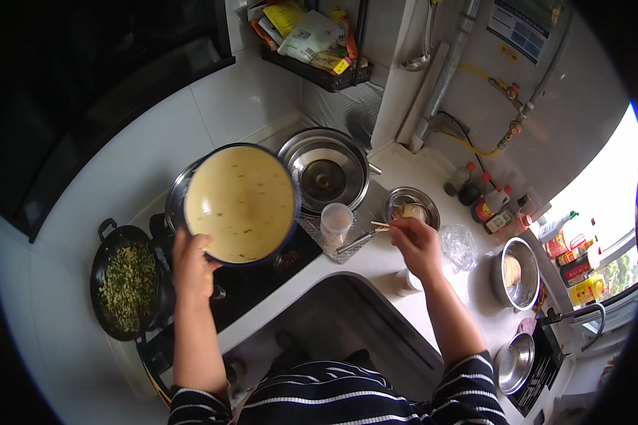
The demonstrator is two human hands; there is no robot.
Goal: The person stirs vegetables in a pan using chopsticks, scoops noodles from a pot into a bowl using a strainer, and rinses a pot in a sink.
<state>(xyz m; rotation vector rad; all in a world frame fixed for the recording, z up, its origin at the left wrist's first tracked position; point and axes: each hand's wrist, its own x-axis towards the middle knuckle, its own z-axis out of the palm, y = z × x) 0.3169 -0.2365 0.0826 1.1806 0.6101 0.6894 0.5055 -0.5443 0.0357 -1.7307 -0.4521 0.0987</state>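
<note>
My left hand [193,268] grips the rim of a large bowl [242,198], pale yellow inside with a dark edge. The bowl is tilted so its inside shows, with small green bits stuck to it. My right hand [416,244] is closed on what look like light wooden chopsticks [380,226], their short visible ends pointing left. Just below those ends is a metal handle [354,242]. A clear plastic cup [336,218] stands between the two hands. Behind my right hand, a steel bowl [432,205] holds something pale brown, partly hidden by the hand.
A black pan [96,301] of chopped green and pale food sits at the left. Stacked steel pans [361,191] stand at the back beside the dark cooktop [276,265]. Sauce bottles [485,207], crumpled clear plastic [459,246] and a steel bowl [530,283] line the right counter.
</note>
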